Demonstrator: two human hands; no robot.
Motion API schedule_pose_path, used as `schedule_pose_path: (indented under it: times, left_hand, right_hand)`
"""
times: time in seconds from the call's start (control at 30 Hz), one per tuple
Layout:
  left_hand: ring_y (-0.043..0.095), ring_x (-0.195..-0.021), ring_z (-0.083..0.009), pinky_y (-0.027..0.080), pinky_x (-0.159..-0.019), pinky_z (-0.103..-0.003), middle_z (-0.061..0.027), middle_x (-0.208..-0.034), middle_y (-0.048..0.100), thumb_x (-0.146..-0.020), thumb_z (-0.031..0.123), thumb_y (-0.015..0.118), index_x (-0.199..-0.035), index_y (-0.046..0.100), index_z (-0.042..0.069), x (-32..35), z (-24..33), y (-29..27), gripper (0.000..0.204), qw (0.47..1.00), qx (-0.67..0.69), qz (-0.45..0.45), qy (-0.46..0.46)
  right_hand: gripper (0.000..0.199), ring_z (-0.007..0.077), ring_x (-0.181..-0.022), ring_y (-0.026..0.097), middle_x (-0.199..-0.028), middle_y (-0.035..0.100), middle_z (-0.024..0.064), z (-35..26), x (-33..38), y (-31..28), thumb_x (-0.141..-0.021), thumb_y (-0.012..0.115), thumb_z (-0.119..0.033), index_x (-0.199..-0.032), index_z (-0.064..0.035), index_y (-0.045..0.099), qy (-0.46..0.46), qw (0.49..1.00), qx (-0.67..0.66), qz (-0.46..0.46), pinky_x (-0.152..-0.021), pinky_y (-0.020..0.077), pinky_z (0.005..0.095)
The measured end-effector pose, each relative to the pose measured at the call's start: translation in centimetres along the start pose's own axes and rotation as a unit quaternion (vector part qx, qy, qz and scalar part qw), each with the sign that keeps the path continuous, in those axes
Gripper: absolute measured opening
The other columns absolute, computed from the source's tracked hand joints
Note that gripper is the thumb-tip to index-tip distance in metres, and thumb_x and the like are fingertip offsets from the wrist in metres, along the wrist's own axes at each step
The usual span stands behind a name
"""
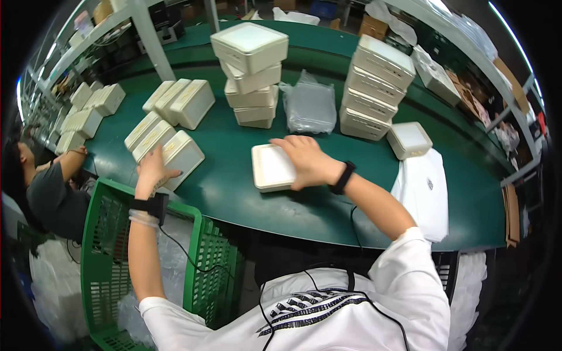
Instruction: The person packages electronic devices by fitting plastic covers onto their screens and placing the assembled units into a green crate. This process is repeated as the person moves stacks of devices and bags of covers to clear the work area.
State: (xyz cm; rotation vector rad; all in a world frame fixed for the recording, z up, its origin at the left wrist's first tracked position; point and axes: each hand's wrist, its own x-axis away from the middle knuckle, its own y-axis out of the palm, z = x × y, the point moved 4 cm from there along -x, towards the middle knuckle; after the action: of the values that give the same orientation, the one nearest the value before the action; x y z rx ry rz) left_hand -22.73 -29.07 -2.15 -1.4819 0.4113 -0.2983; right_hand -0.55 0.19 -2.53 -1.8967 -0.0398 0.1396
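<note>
My right hand point(307, 162) grips the right side of a cream-coloured box point(272, 167) with a white top, lying flat on the green table. Its fingers reach the far edge and the thumb is at the near one. At the left, my left hand point(153, 171) is around the near end of a cream box point(184, 153), thumb over the pale face and fingers at the other side. That box leans at the end of a short row of tilted boxes point(142, 131). The fingertips of my left hand are partly hidden.
Behind stand a tall box stack point(250, 82), a grey plastic-wrapped packet point(310, 104) and another stack point(377, 88). A single box point(409, 140) and a white bag point(422, 193) lie right. A green crate point(199, 257) stands below my left arm. A co-worker point(55, 187) sits far left.
</note>
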Motion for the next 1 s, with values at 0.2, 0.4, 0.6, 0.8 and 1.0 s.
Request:
schedule_pose_path:
  times: [0.2, 0.4, 0.6, 0.8, 1.0]
  left_hand:
    - [0.056, -0.097, -0.0359, 0.046, -0.083, -0.045, -0.0183, -0.102, 0.059, -0.072, 0.027, 0.077, -0.117, 0.057, 0.006, 2.6, 11.5, -4.4, 0.053, 0.935, 0.145, 0.176, 0.272]
    - [0.054, -0.106, -0.0386, 0.045, -0.085, -0.050, -0.0243, -0.114, 0.054, -0.074, 0.059, 0.066, -0.129, 0.049, 0.008, 1.4, 32.0, -1.5, 0.077, 0.960, 0.126, 0.040, 0.246]
    - [0.031, -0.125, -0.0488, 0.030, -0.096, -0.062, -0.0336, -0.139, 0.028, -0.066, 0.071, 0.063, -0.147, 0.026, 0.024, -1.5, 39.8, 2.2, 0.101, 0.994, 0.055, -0.003, 0.093]
    - [0.027, -0.127, -0.0508, 0.022, -0.102, -0.059, -0.0358, -0.139, 0.024, -0.068, 0.063, 0.065, -0.146, 0.030, 0.028, -3.9, 37.9, 4.3, 0.092, 0.983, 0.156, -0.055, 0.075]
    - [0.035, -0.122, -0.0462, 0.025, -0.103, -0.052, -0.0344, -0.139, 0.027, -0.074, 0.055, 0.064, -0.145, 0.033, 0.025, -2.4, 34.2, 1.4, 0.084, 0.940, 0.336, -0.032, 0.041]
  right_hand:
    - [0.103, 0.0390, -0.122, 0.039, -0.129, 0.041, 0.0215, 2.8, 14.6, -2.8, -0.050, 0.082, -0.020, -0.139, -0.0081, 0.033, 0.104, 0.994, -0.013, 0.032, -0.105, 0.0308, 0.0457]
    - [0.110, 0.0441, -0.133, 0.026, -0.143, 0.027, 0.0266, 1.5, 17.6, -0.7, -0.060, 0.083, -0.032, -0.147, -0.0092, 0.020, 0.210, 0.977, 0.017, 0.045, -0.108, 0.0221, 0.0546]
    - [0.104, 0.0453, -0.140, 0.014, -0.150, 0.014, 0.0276, -1.2, 20.1, -1.1, -0.072, 0.077, -0.037, -0.149, -0.0103, 0.012, 0.232, 0.970, -0.032, 0.069, -0.110, 0.0119, 0.0593]
    - [0.094, 0.0421, -0.141, 0.014, -0.152, 0.013, 0.0255, -0.3, 24.2, -3.4, -0.077, 0.074, -0.031, -0.148, -0.0102, 0.017, 0.274, 0.952, -0.070, 0.115, -0.110, 0.0114, 0.0569]
    - [0.089, 0.0398, -0.141, 0.017, -0.151, 0.017, 0.0246, 0.0, 24.8, -4.5, -0.078, 0.073, -0.028, -0.147, -0.0093, 0.020, 0.250, 0.951, -0.086, 0.163, -0.111, 0.0125, 0.0549]
